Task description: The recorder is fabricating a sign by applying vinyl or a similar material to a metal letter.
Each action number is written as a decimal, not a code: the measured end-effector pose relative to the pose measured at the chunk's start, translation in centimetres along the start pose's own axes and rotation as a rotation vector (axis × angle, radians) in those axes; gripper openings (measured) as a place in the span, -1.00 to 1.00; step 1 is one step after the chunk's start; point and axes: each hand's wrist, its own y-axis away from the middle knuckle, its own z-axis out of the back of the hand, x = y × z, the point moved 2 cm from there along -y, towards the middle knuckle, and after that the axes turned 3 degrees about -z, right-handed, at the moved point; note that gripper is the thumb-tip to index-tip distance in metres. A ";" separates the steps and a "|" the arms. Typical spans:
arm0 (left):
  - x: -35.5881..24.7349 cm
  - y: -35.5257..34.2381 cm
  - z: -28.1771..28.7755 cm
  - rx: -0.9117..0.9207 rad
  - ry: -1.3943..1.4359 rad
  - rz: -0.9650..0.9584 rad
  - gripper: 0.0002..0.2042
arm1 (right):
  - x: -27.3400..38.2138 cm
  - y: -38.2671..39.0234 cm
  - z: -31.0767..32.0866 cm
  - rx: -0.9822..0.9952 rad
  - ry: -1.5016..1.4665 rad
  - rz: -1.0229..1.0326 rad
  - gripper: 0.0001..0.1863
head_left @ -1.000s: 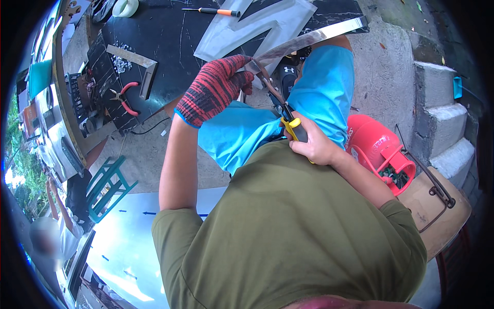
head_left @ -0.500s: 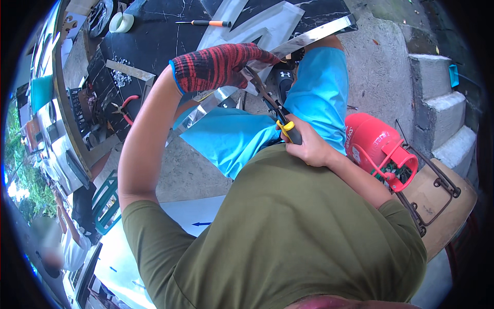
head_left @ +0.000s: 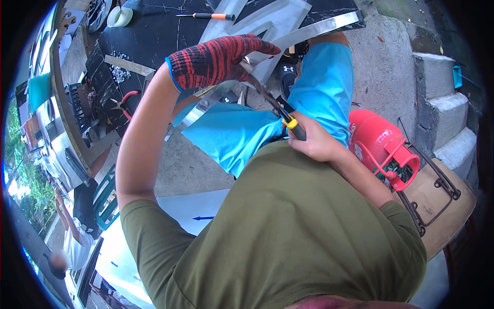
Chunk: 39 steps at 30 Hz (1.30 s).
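Note:
My left hand (head_left: pixel 216 62), in a red-and-black knit glove, grips a shiny metal strip (head_left: pixel 329 26). The strip bends at the glove: one length runs to the upper right, the other (head_left: pixel 198 110) slants down left over my thigh. Bare, my right hand (head_left: pixel 315 138) is closed around the yellow-and-black handles of a plier-like hand tool (head_left: pixel 272 99). Its dark jaws reach up to the strip beside the gloved fingers; whether they bite on it is hard to see. Beneath lies a flat silvery zigzag-shaped piece (head_left: pixel 272 31).
The dark marble-patterned surface (head_left: pixel 159 31) carries an orange-handled screwdriver (head_left: pixel 206 16), a tape roll (head_left: pixel 119 17), a flat metal bar (head_left: pixel 128 65) and red-handled pliers (head_left: pixel 125 104). At right stand a red gas cylinder (head_left: pixel 378 141), a folding chair (head_left: pixel 442 206) and concrete steps (head_left: pixel 445 110). Another person (head_left: pixel 77 242) is at far left.
The strip's upper length has swung slightly up and right and looks more curved. My gloved fingers have shifted along it, and the right hand with the tool has moved slightly right.

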 end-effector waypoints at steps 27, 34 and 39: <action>-0.5 1.9 -1.7 -0.011 0.176 0.119 -0.25 | 15.9 -20.4 11.9 -0.505 1.371 0.540 0.18; -2.4 4.2 -1.8 -0.136 0.208 0.085 -0.24 | 17.8 -14.4 11.6 -0.784 0.825 0.865 -0.28; -5.4 6.5 -0.5 -0.199 0.151 -0.023 -0.35 | 12.1 -5.7 14.0 -0.987 -0.108 0.646 -0.76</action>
